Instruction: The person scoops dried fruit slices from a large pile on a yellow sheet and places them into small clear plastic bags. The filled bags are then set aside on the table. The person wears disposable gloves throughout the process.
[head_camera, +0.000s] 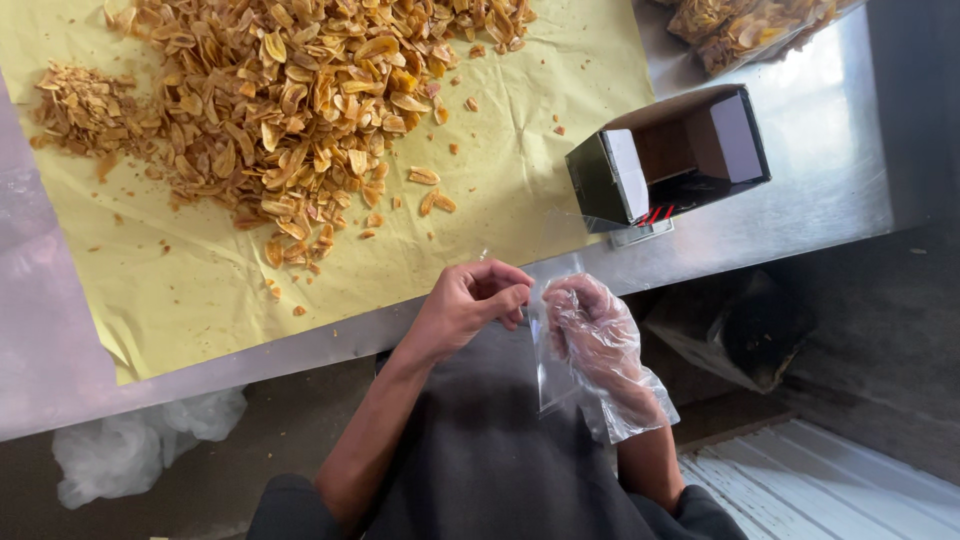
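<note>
Clear plastic bag (548, 372), light, limp, likely slippery: left hand (468, 305) pinching its top edge, gloved right hand (592, 335) gripping alongside; mouth rim looking the best hold.

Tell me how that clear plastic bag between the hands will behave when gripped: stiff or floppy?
The clear plastic bag hangs limp and creased between the left hand and the gloved right hand, so probably floppy and very light. Its glossy film looks slippery, likely sliding against the glove.
</note>
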